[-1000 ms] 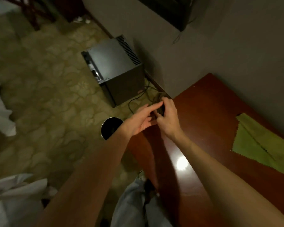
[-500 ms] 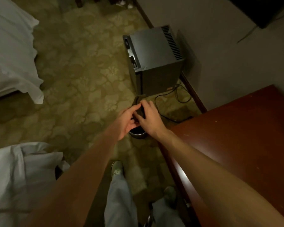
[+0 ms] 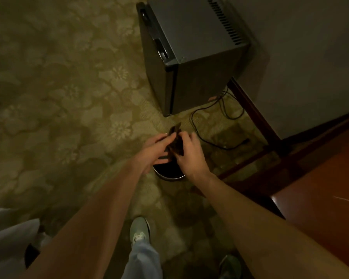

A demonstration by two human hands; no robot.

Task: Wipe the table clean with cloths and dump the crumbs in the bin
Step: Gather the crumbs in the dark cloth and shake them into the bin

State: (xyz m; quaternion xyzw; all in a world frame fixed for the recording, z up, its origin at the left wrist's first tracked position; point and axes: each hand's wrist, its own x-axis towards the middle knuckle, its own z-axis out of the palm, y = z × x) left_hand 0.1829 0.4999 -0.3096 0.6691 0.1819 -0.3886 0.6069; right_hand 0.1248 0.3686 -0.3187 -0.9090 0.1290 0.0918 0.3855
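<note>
Both hands held together directly over the round bin (image 3: 169, 174) on the patterned carpet (image 3: 58, 97). Left hand (image 3: 155, 149) curled, fingers closed on the near edge of a dark cloth (image 3: 176, 144); right hand (image 3: 189, 154) pinching the same cloth from the other side, thumb and fingertips pressed into its folds. Cloth bunched between the two, one corner sticking up toward the mini fridge (image 3: 191, 53). Bin mostly hidden beneath the hands, only its near rim and dark inside showing. Crumbs too small to make out. Fridge stood against the wall, beyond the bin, black cables (image 3: 216, 125) trailing on the carpet beside it. Red-brown table (image 3: 320, 188) at the right, only its left corner in view, well apart from the cloth. Two shoes (image 3: 139, 232) planted near the bin.
</note>
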